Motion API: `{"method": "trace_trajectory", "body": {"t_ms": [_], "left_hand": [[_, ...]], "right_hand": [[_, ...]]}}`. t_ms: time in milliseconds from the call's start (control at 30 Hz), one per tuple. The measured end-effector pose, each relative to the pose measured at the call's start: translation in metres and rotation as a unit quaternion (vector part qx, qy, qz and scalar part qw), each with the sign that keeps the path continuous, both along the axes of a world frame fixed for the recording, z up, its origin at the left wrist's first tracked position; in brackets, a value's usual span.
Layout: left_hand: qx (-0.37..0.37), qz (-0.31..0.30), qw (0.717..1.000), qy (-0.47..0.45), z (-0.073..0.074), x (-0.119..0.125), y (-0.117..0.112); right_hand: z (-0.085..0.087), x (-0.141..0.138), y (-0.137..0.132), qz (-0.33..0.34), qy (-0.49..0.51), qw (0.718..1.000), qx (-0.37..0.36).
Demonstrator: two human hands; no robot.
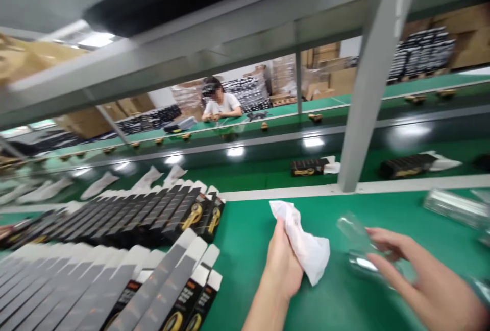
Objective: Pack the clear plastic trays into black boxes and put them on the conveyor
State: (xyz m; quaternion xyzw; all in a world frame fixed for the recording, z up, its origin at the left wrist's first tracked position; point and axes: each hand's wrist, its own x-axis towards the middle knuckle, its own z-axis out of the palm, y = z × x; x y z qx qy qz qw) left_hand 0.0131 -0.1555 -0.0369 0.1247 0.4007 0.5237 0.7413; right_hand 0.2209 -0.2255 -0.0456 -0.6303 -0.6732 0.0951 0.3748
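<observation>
Left hand clenches a white cloth while the open right hand curves around a clear tube, tilted over the green counter near its near edge, beside stacked gray-and-black boxes.

Left hand curled closed; right hand apparently half-open, fingers spread.

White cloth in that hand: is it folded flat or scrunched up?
Scrunched up: the white cloth bunches into creases in the left hand, with no neat flat folds.
</observation>
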Motion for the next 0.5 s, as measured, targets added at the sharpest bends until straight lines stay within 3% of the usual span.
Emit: {"method": "trace_trajectory", "body": {"t_ms": [133, 233, 367, 500], "left_hand": [[-0.009, -0.029, 0.998, -0.047, -0.004, 0.010, -0.016], [0.008, -0.031, 0.996, -0.089, -0.004, 0.014, -0.021], [-0.007, -0.082, 0.981, -0.178, 0.000, 0.015, -0.027], [0.046, -0.086, 0.982, -0.165, 0.003, 0.018, -0.037]], "right_hand": [[0.000, -0.050, 0.003, 0.057, -0.047, 0.996, 0.058], [-0.006, -0.077, 0.007, 0.071, -0.065, 0.993, 0.062], [-0.017, -0.080, 0.008, 0.062, -0.075, 0.993, 0.063], [-0.022, -0.075, 0.006, 0.042, -0.142, 0.983, 0.109]]}}
